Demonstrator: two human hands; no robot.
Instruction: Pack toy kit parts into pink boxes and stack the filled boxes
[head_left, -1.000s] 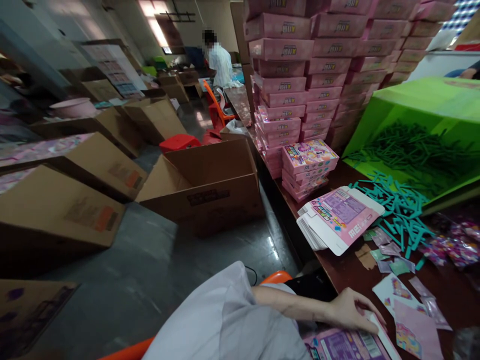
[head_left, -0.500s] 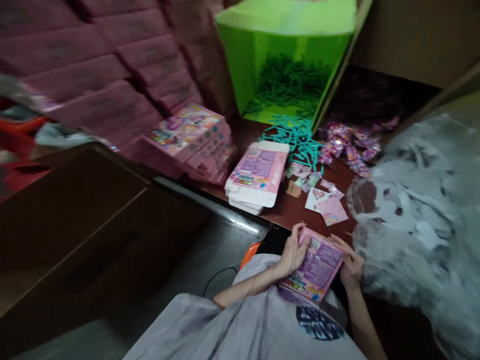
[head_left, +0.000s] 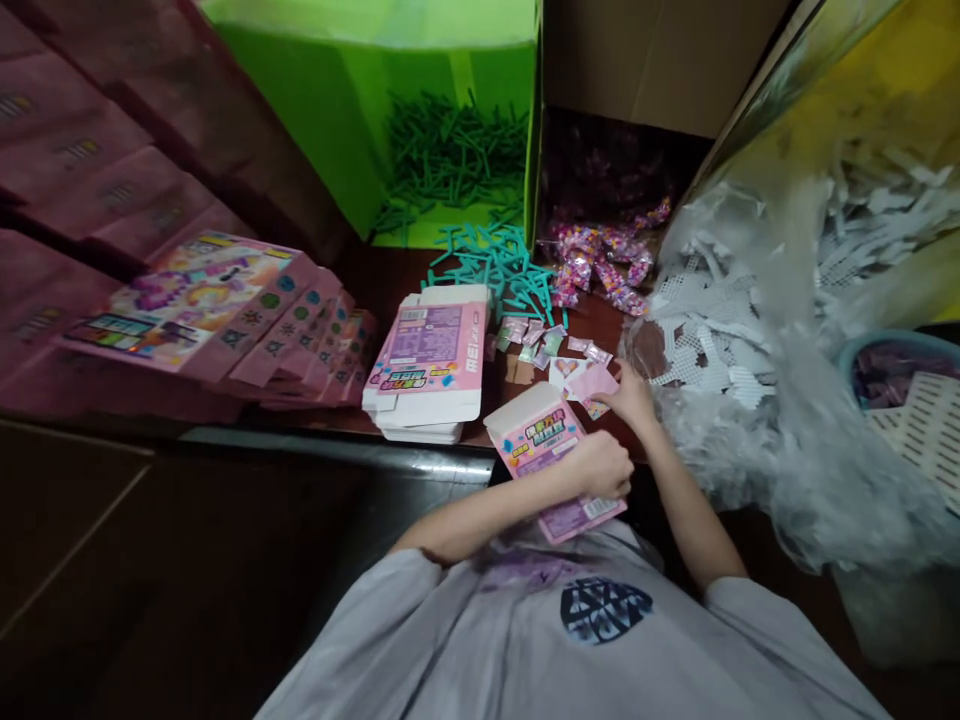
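My left hand (head_left: 606,465) is closed on a pink and purple box (head_left: 544,445), held over my lap with its white end flap open toward the table. My right hand (head_left: 630,398) pinches the edge of a pink card (head_left: 591,383) at the table's front. Beside that card lies a white card with a heart (head_left: 564,370). Small wrapped packets (head_left: 534,338) sit just behind the cards. To the left is a stack of flattened pink boxes (head_left: 435,345) with white flaps.
Finished-looking pink boxes (head_left: 217,290) are stacked at left. A green bin (head_left: 300,120) spills teal sticks (head_left: 491,262). Bead bags (head_left: 600,262) lie behind. Clear plastic with white pieces (head_left: 712,310) and a blue basket (head_left: 851,355) are at right.
The box has been turned around, and its white flap now shows open. My right hand has left the box and taken hold of the pink card. The view has shifted right.
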